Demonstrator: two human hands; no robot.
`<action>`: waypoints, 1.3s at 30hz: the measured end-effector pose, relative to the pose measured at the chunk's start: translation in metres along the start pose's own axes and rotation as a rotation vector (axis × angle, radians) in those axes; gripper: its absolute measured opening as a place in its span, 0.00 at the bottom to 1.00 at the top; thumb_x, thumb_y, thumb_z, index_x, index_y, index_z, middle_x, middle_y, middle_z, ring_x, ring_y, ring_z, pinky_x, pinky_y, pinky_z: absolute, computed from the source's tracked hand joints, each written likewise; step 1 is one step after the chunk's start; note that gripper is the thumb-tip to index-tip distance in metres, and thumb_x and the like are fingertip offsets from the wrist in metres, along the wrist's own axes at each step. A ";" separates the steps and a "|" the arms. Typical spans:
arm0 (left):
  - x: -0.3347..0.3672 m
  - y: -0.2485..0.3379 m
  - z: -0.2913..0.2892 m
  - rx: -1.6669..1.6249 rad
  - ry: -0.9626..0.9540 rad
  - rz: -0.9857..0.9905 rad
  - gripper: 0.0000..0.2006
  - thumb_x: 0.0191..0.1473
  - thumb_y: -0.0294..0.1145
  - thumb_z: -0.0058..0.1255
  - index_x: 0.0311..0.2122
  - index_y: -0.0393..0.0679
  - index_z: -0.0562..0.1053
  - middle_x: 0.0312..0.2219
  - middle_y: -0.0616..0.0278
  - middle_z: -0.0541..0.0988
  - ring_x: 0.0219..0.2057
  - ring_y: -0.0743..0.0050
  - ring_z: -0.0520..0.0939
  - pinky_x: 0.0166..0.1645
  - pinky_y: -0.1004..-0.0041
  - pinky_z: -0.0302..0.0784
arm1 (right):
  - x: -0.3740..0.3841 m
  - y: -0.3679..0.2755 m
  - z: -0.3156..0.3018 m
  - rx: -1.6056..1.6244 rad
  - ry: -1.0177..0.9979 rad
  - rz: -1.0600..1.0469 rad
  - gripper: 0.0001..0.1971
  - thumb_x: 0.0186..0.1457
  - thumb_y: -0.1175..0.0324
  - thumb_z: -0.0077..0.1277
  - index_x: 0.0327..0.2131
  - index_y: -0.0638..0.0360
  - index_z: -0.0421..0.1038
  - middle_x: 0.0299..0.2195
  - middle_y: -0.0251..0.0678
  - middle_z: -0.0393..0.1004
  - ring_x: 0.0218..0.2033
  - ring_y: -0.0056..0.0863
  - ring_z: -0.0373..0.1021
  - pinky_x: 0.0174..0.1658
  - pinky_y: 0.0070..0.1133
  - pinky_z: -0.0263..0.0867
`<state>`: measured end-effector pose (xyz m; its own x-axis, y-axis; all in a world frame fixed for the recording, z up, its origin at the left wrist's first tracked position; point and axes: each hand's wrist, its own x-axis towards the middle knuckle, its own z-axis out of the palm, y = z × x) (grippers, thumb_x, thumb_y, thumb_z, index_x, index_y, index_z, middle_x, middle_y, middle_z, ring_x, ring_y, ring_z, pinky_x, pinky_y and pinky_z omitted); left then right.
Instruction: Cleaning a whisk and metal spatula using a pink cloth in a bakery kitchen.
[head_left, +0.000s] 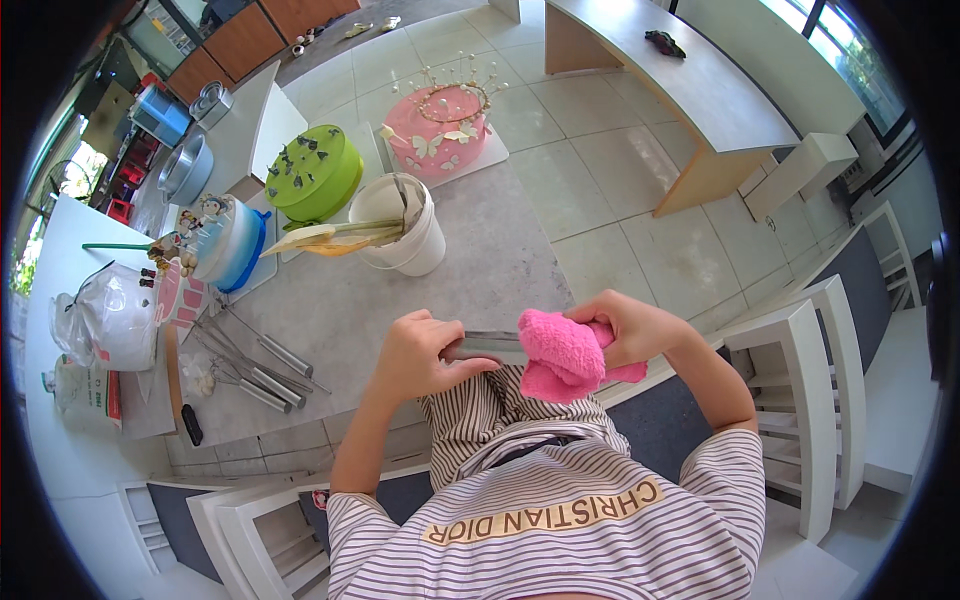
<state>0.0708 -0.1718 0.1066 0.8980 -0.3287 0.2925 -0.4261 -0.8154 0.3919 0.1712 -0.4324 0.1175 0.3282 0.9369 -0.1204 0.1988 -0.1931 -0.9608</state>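
Near the table's front edge, my left hand [420, 352] is closed around one end of a flat grey metal tool [495, 346] that looks like an icing spatula. My right hand [632, 327] grips a fluffy pink cloth [560, 355]. The cloth is bunched over the tool's other end, hiding it. Both hands are in front of my striped shirt, above my lap. Beyond them on the table stands a white bucket [425, 245] with pale spatula-like tools sticking out of it.
Behind the bucket stand a green cake [318, 172] and a pink cake [440, 135] with a pearl crown. At the left are a blue-and-white cake [230, 245], several whisks [265, 385] and a plastic bag [115, 320]. White chairs [800, 400] flank me; another table [700, 90] stands far right.
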 end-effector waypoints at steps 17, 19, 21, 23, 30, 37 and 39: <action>0.047 0.009 0.050 -2.118 0.467 -0.256 0.23 0.55 0.48 0.33 0.44 0.36 0.63 0.37 0.56 0.72 0.38 0.68 0.74 0.42 0.71 0.72 | 0.084 0.024 0.063 0.857 0.486 -0.485 0.38 0.37 0.71 0.59 0.53 0.60 0.49 0.48 0.34 0.59 0.49 0.25 0.59 0.51 0.24 0.56; 0.049 0.009 0.049 -2.046 0.505 -0.465 0.24 0.55 0.50 0.32 0.43 0.37 0.64 0.37 0.55 0.72 0.37 0.69 0.74 0.41 0.72 0.72 | 0.077 0.024 0.052 0.752 0.431 -0.408 0.39 0.36 0.72 0.59 0.53 0.60 0.49 0.48 0.34 0.59 0.48 0.24 0.59 0.51 0.24 0.57; 0.051 -0.003 0.052 -1.900 0.537 -0.526 0.23 0.53 0.50 0.36 0.42 0.38 0.65 0.37 0.57 0.71 0.38 0.71 0.74 0.42 0.73 0.71 | 0.068 0.026 0.041 0.649 0.386 -0.330 0.40 0.36 0.72 0.60 0.53 0.61 0.48 0.48 0.34 0.59 0.48 0.24 0.59 0.50 0.23 0.57; 0.049 -0.014 0.055 -1.604 0.584 -0.639 0.21 0.51 0.49 0.43 0.41 0.40 0.66 0.36 0.60 0.71 0.39 0.75 0.72 0.45 0.74 0.67 | 0.062 0.027 0.032 0.732 0.381 -0.235 0.39 0.36 0.72 0.59 0.52 0.62 0.50 0.47 0.34 0.61 0.46 0.23 0.61 0.50 0.22 0.57; 0.073 -0.007 0.002 0.357 0.972 0.065 0.21 0.43 0.38 0.52 0.43 0.40 0.65 0.47 0.53 0.63 0.50 0.63 0.62 0.57 0.66 0.50 | 0.034 0.025 -0.021 0.197 0.264 -0.177 0.24 0.37 0.75 0.55 0.43 0.66 0.63 0.36 0.33 0.69 0.38 0.18 0.64 0.45 0.17 0.60; 0.061 -0.028 0.005 0.413 0.238 0.077 0.06 0.36 0.28 0.53 0.17 0.44 0.67 0.14 0.63 0.70 0.18 0.66 0.70 0.26 0.71 0.60 | 0.015 0.011 -0.042 0.228 0.211 0.182 0.23 0.34 0.77 0.56 0.39 0.69 0.64 0.33 0.35 0.70 0.34 0.17 0.65 0.39 0.18 0.63; 0.057 -0.031 0.013 0.383 0.315 0.132 0.08 0.36 0.26 0.52 0.13 0.44 0.65 0.09 0.65 0.68 0.12 0.65 0.67 0.21 0.72 0.56 | 0.011 0.007 -0.043 0.337 0.239 0.259 0.24 0.33 0.77 0.56 0.40 0.69 0.63 0.34 0.37 0.69 0.34 0.18 0.66 0.39 0.19 0.63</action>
<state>0.1368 -0.1716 0.0995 0.7377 -0.3289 0.5896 -0.4094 -0.9124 0.0032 0.2158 -0.4362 0.1203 0.5382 0.7695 -0.3438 -0.2147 -0.2692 -0.9388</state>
